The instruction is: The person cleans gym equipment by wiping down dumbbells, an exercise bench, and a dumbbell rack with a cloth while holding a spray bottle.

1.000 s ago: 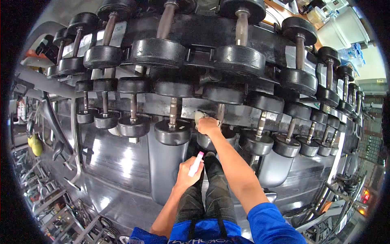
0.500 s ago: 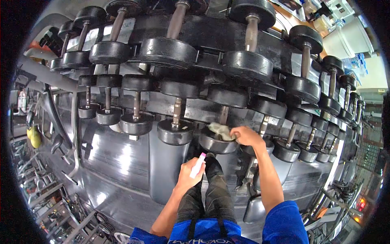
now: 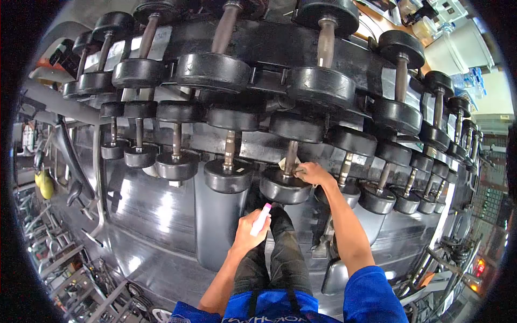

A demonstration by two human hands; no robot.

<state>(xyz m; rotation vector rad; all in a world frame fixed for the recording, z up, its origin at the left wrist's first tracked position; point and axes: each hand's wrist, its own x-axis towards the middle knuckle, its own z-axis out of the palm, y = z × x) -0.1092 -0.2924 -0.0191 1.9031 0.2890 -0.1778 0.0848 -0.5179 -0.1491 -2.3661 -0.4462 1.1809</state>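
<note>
A white bottle with a pink cap (image 3: 260, 219) is gripped in my left hand (image 3: 247, 230), cap end pointing up and away from me, just below the lower row of dumbbells. My right hand (image 3: 314, 174) is closed at the right side of a black dumbbell's (image 3: 284, 189) metal handle. A pale cloth (image 3: 282, 163) shows behind that handle, mostly hidden by the handle and my fingers. The dumbbell rests on the lower tier, its near head facing me. To its left lies another dumbbell (image 3: 228, 180) with a small white label.
An upper tier of larger dumbbells (image 3: 321, 87) overhangs the lower row. A black padded bench (image 3: 218, 229) stands left of my legs. White tubs (image 3: 458, 53) and bottles sit at the upper right. Gym machine frames (image 3: 99, 177) line the left side.
My right hand and the cloth have moved up from the dumbbell's near head to its handle. The cloth is now mostly hidden. My left hand with the bottle stays in about the same place.
</note>
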